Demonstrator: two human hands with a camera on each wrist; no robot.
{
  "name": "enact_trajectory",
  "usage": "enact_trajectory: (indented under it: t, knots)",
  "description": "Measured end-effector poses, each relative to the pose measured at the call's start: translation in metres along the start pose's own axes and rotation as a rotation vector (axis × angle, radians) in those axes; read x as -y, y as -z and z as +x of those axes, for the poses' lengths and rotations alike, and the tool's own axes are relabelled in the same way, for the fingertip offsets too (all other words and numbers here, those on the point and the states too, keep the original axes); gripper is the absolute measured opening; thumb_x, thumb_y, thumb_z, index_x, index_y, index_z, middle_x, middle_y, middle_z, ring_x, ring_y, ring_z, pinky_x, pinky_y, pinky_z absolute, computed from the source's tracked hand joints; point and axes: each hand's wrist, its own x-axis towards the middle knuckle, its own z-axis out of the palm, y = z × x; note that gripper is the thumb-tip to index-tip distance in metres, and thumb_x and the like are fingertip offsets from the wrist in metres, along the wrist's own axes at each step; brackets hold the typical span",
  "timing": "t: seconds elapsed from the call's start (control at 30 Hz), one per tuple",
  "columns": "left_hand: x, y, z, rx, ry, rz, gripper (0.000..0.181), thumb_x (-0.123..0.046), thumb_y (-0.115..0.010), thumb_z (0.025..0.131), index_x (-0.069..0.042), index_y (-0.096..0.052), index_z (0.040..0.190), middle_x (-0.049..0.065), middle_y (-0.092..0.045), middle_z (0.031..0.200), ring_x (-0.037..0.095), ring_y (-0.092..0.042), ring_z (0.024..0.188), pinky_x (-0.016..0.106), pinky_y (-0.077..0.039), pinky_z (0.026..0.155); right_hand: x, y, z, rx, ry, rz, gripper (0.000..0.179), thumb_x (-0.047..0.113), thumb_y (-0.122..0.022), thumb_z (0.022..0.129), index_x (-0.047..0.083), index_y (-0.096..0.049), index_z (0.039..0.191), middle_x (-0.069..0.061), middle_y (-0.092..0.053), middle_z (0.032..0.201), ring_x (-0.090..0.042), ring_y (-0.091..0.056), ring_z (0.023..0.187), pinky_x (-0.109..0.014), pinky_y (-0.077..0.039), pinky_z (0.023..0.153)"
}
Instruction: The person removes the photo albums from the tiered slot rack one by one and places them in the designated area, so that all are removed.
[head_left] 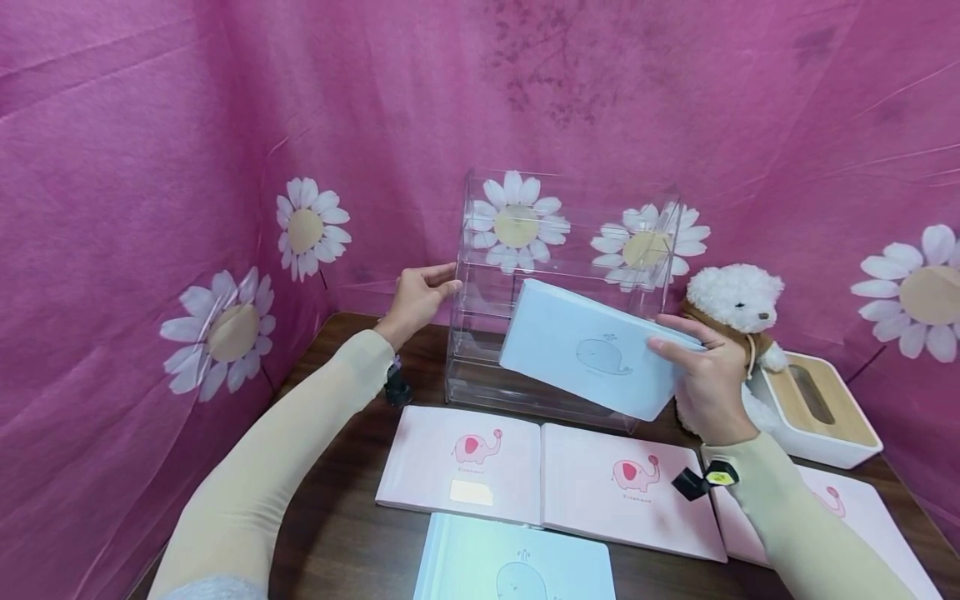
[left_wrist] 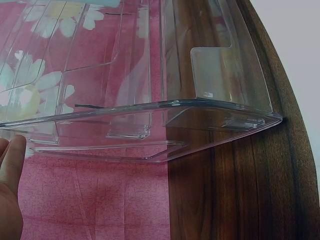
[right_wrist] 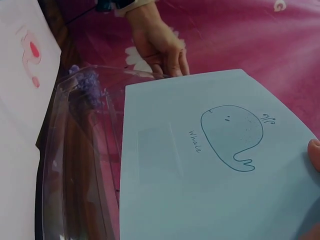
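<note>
A clear acrylic display rack [head_left: 480, 383] with stepped tiers stands on the dark wooden table, its side panel [left_wrist: 215, 75] filling much of the left wrist view. My left hand [head_left: 414, 302] holds the rack's left edge between thumb and fingers. In front of the tiers, my right hand [head_left: 716, 383] pinches a light blue notebook [head_left: 555, 333] by its right end, thumb on the cover. That notebook is tilted and raised off the table. A line-drawn whale and the word "Whale" show on its cover [right_wrist: 165, 195] in the right wrist view.
Pink elephant notebooks [head_left: 420, 450] lie in a row before the rack. Nearer me lies another light blue whale notebook [head_left: 465, 558]. At the right are a white teddy bear [head_left: 727, 292] and a white tissue box with a wooden lid [head_left: 851, 408]. Pink daisy-printed cloth [head_left: 390, 125] hangs behind.
</note>
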Motion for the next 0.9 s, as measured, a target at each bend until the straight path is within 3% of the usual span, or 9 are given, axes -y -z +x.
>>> enact_trajectory:
  t: [0.13,0.4,0.57,0.9]
  knots:
    - [0.0,0.0,0.0,0.005,0.004,-0.005,0.042,-0.015,-0.076,0.092,-0.011,-0.067,0.134,0.011,-0.07,0.13,0.021,-0.068,0.121,0.035,-0.055,0.105,0.004,0.003,-0.003,0.002,-0.01,0.059,0.035,-0.015,-0.073,0.083,-0.002,-0.075,0.115,-0.005,-0.079,0.104,-0.017,-0.079,0.085,-0.03,-0.064,0.072]
    - [0.001,-0.001,0.0,0.0,0.0,0.004,0.042,-0.015,-0.076,0.092,-0.012,-0.067,0.133,0.011,-0.07,0.129,0.022,-0.069,0.12,0.034,-0.055,0.104,0.018,0.008,-0.013,-0.013,-0.022,-0.033,0.033,-0.008,-0.075,0.086,0.002,-0.075,0.117,0.002,-0.075,0.11,-0.012,-0.077,0.088,-0.024,-0.063,0.073]
    - [0.002,0.0,0.0,0.003,0.003,-0.001,0.042,-0.016,-0.076,0.092,-0.012,-0.067,0.133,0.011,-0.071,0.129,0.021,-0.069,0.12,0.035,-0.055,0.105,0.024,0.014,-0.02,-0.005,-0.024,-0.002,0.032,-0.012,-0.071,0.087,0.001,-0.075,0.116,0.001,-0.077,0.109,-0.012,-0.077,0.089,-0.024,-0.062,0.075]
    - [0.0,0.0,0.0,0.007,0.008,-0.01,0.041,-0.016,-0.075,0.093,-0.012,-0.067,0.133,0.012,-0.07,0.13,0.021,-0.069,0.12,0.036,-0.056,0.104,0.032,0.046,-0.036,0.062,-0.077,0.04,0.033,-0.016,-0.059,0.092,0.0,-0.075,0.117,-0.001,-0.07,0.116,-0.013,-0.075,0.093,-0.028,-0.064,0.074]
